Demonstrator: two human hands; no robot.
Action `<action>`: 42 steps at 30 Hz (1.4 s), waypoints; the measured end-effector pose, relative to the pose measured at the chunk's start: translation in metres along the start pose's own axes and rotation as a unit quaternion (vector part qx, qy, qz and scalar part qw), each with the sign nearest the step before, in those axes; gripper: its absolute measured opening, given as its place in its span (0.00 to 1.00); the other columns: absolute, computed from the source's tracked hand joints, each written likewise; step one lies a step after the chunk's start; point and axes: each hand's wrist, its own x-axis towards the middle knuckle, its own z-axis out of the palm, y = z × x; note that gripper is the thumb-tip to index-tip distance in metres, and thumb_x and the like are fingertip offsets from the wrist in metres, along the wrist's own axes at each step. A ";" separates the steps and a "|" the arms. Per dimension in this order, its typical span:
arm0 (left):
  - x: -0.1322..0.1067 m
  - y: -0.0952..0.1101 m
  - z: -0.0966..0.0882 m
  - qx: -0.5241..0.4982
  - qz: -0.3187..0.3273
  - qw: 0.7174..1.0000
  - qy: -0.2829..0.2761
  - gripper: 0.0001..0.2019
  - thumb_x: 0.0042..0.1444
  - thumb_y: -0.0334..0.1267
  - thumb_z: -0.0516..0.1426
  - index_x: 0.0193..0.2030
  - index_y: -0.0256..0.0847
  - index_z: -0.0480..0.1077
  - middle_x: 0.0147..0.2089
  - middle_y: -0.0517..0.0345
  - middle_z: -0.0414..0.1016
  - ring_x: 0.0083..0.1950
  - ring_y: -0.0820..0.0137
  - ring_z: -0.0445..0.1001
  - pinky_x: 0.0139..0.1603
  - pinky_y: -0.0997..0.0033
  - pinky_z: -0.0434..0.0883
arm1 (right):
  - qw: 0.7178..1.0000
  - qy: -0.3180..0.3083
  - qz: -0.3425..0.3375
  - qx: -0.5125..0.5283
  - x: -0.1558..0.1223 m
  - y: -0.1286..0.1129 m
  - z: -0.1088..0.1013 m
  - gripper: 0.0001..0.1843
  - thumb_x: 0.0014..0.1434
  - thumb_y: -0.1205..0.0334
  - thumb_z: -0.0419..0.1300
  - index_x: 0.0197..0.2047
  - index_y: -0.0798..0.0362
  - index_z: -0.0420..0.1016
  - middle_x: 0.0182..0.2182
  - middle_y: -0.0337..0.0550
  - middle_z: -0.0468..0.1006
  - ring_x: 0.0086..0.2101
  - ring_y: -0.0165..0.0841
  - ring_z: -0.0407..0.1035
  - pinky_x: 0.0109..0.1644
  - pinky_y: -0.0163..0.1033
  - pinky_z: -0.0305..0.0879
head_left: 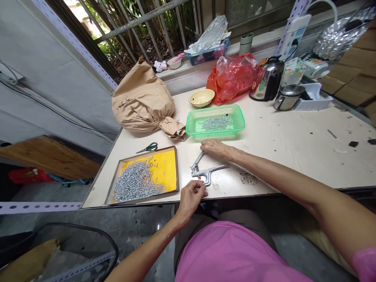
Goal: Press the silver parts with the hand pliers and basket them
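Parts tray (pixel 177 168) sits left, green basket (pixel 216 133) behind the plier-like tool (pixel 208 171) on pale table (pixel 293 156). Right hand (pixel 216 149) curls fingers at its lever; left hand (pixel 190 197) pinches, object unclear. Barred window (pixel 143 18) beyond.

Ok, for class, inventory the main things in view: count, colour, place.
Table: one, pale, centre
Hand tool: one, grey, front centre
Tray: one, yellow-bottomed, front left
Basket: one, green, behind tool
Metal pieces: many, silvery, in tray and basket
Scissors: one, green-handled, behind tray
Paper bag: one, brown, back left
Bowl: one, yellow, behind basket
Plastic bag: one, red, beside bowl
Kettle: one, silvery, beside plastic bag
Lidded pot: one, silvery, beside kettle
Left hand: one, bare, fingers at tool
Right hand: one, bare, fingers at tool
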 end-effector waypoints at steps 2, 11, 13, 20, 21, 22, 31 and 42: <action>0.000 0.000 -0.001 -0.004 -0.007 1.000 -0.001 0.07 0.54 0.39 0.56 0.32 0.38 0.69 0.37 0.55 0.75 0.32 0.70 0.79 0.33 0.77 0.72 | 1.000 -0.007 0.014 0.010 -0.002 -0.001 -0.001 0.09 0.60 0.68 0.51 0.36 0.56 0.73 0.36 0.47 0.74 0.37 0.34 0.63 0.32 0.38 0.46; -0.006 -0.003 -0.002 0.010 0.033 0.999 0.000 0.06 0.52 0.37 0.56 0.28 0.38 0.71 0.41 0.56 0.75 0.31 0.74 0.77 0.35 0.77 0.71 | 1.000 -0.003 0.014 0.027 -0.029 0.005 -0.002 0.11 0.63 0.63 0.51 0.36 0.56 0.73 0.36 0.47 0.74 0.34 0.33 0.63 0.32 0.36 0.47; -0.004 -0.002 -0.003 -0.003 0.019 1.000 -0.005 0.06 0.52 0.38 0.57 0.29 0.38 0.71 0.38 0.56 0.76 0.31 0.73 0.77 0.34 0.77 0.71 | 0.999 0.002 0.021 0.028 -0.032 0.004 -0.002 0.11 0.64 0.63 0.51 0.36 0.56 0.73 0.36 0.48 0.74 0.35 0.33 0.63 0.32 0.36 0.47; -0.002 0.007 -0.010 0.004 -0.082 0.996 -0.019 0.10 0.56 0.43 0.55 0.34 0.38 0.70 0.26 0.55 0.75 0.28 0.67 0.77 0.32 0.70 0.73 | 0.998 -0.015 0.059 0.031 -0.041 0.001 -0.003 0.13 0.62 0.69 0.48 0.36 0.56 0.74 0.37 0.48 0.74 0.36 0.34 0.64 0.34 0.37 0.50; -0.005 0.009 -0.009 0.050 -0.032 0.998 -0.012 0.09 0.57 0.42 0.55 0.35 0.38 0.70 0.29 0.53 0.77 0.31 0.66 0.77 0.34 0.69 0.73 | 0.998 -0.014 0.056 0.024 -0.043 0.001 -0.002 0.14 0.62 0.70 0.47 0.37 0.56 0.74 0.37 0.48 0.74 0.36 0.35 0.64 0.34 0.37 0.50; -0.008 0.011 -0.007 0.102 0.036 0.994 -0.007 0.08 0.58 0.41 0.54 0.35 0.39 0.71 0.34 0.52 0.78 0.35 0.65 0.77 0.39 0.66 0.73 | 0.998 -0.015 0.052 0.018 -0.044 0.002 -0.002 0.14 0.62 0.69 0.47 0.37 0.56 0.74 0.38 0.48 0.74 0.37 0.35 0.64 0.35 0.37 0.50; 0.011 0.015 0.039 0.269 0.362 0.888 -0.088 0.08 0.62 0.33 0.48 0.40 0.39 0.68 0.61 0.44 0.67 0.68 0.59 0.55 0.67 0.46 0.54 | 0.999 -0.019 0.043 0.020 -0.049 0.003 -0.004 0.13 0.61 0.70 0.48 0.37 0.56 0.74 0.37 0.48 0.74 0.36 0.35 0.63 0.35 0.37 0.50; 0.020 0.007 0.044 0.221 0.343 0.906 -0.108 0.06 0.59 0.32 0.50 0.39 0.40 0.68 0.58 0.44 0.70 0.63 0.63 0.63 0.67 0.48 0.53 | 0.999 -0.020 0.035 0.002 -0.046 0.017 -0.003 0.11 0.62 0.69 0.49 0.35 0.55 0.72 0.34 0.46 0.73 0.33 0.33 0.62 0.32 0.37 0.46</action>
